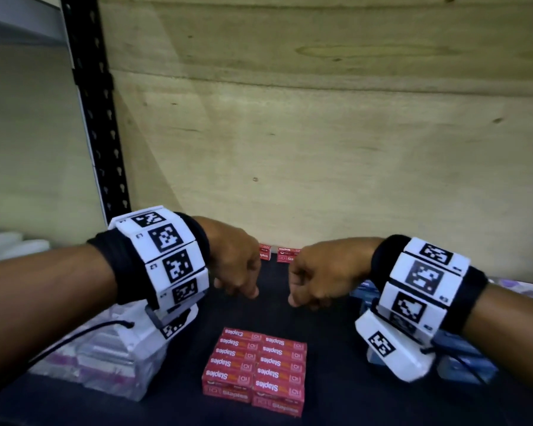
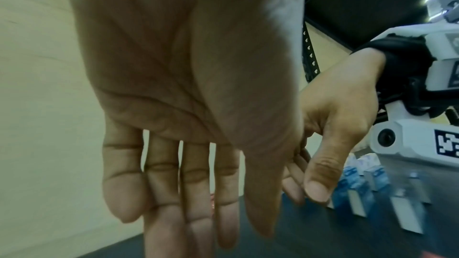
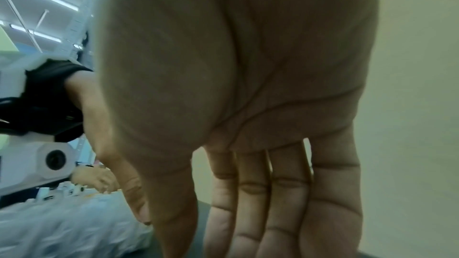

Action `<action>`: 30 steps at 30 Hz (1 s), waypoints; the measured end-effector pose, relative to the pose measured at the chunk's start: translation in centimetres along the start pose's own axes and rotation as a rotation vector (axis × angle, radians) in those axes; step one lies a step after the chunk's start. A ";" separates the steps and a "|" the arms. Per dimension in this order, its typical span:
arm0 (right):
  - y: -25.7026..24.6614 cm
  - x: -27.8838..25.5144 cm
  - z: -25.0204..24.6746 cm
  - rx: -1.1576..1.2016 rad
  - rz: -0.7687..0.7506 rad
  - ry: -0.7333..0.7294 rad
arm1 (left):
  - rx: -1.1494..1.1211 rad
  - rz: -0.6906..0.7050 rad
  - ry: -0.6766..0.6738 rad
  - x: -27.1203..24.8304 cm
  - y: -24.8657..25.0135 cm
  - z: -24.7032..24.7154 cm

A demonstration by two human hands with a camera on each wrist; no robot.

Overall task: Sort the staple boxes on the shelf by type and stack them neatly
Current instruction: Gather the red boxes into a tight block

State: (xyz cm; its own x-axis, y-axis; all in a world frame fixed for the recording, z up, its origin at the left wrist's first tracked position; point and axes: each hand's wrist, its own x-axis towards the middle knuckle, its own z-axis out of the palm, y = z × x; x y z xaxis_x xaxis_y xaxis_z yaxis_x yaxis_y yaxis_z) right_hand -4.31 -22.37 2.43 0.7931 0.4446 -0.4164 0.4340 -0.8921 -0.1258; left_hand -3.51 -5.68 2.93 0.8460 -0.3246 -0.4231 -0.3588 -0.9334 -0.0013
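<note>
A block of red staple boxes [image 1: 254, 368], two columns wide and stacked, sits on the dark shelf [image 1: 345, 392] near the front. At the back wall, two more red staple boxes [image 1: 287, 255] peek out between my hands. Blue staple boxes [image 1: 462, 361] lie on the right, also shown in the left wrist view [image 2: 355, 189]. My left hand [image 1: 239, 284] and right hand [image 1: 305, 290] hang side by side above the shelf, behind the red block. Both wrist views show straight fingers pointing down and empty palms: left hand [image 2: 188, 193], right hand [image 3: 261, 203].
A clear plastic bag [image 1: 105, 364] of pink and white items lies at the left front, beside the red block. A black slotted upright [image 1: 96, 118] stands at the back left. The plywood back wall [image 1: 320, 149] closes the shelf behind.
</note>
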 end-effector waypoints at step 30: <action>5.5 12.3 -4.7 -0.269 0.122 0.080 | 0.096 0.011 0.006 13.2 -5.1 -5.0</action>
State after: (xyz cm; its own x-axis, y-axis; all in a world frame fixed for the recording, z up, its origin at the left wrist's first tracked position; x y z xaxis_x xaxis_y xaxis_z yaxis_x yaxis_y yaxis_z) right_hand 9.80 -21.49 0.83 0.8726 0.3502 -0.3404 0.4229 -0.8905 0.1678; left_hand 11.46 -5.96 1.84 0.8438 -0.3361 -0.4184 -0.4041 -0.9109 -0.0832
